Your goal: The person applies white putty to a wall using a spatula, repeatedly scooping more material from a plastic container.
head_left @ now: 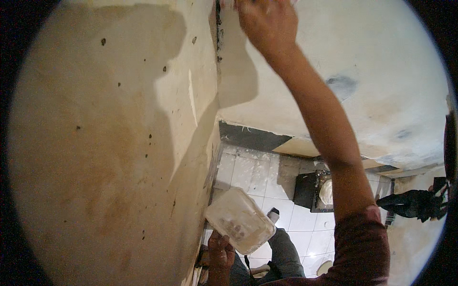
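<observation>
My right hand (269, 21) is raised high against the corner where two plastered walls meet. Its fingers are bent, and the top edge of the view cuts them off, so what they grip cannot be made out. Beside it a dark, rough gap (219, 33) runs down the corner. Low down, my left hand (222, 250) grips the near edge of a rectangular, translucent plastic tub (238, 193). Whitish residue coats the tub, and a few greyish lumps or marks show inside.
Small holes pit the left wall (95, 143); grey patches mark the right wall (381, 43). A dark strip (253, 138) runs along its foot. On the white-tiled floor (248, 171) stands a black box (305, 190) bearing a round whitish thing (326, 191). A dark bundle (415, 204) is at far right.
</observation>
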Tool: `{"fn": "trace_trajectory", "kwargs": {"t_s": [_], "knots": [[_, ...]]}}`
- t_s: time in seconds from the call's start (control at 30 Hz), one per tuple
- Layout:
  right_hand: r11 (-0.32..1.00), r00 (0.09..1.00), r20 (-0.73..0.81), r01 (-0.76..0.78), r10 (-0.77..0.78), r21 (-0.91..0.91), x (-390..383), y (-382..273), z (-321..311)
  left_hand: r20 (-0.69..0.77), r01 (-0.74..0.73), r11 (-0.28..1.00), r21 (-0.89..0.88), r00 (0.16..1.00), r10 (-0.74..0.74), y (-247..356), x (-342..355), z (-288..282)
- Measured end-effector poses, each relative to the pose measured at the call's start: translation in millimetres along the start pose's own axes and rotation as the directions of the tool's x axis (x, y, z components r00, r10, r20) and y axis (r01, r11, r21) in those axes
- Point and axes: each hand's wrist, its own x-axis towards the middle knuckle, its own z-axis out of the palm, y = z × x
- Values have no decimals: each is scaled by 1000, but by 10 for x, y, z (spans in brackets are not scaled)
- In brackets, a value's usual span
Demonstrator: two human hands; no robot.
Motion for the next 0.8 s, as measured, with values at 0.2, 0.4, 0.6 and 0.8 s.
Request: {"fn": "trace_trajectory", "kwargs": {"t_s": [0.2,0.4,0.6,0.8], "knots": [[969,789,588,36,-179,245,-2853,-1198,146,-39,10,1000,22,999,-9,-44,-18,-81],[860,700,686,-211,-198,464,-2747,-1220,-647,-117,3,1000,25,993,-1,-94,-120,-269],[776,759,467,77,-453,626,-2079,-605,-307,-49,31,999,-13,998,-32,-137,-36,-136],[672,512,577,2,-637,740,-1937,-229,333,-35,63,998,-22,997,-64,-191,-18,-32]]}}
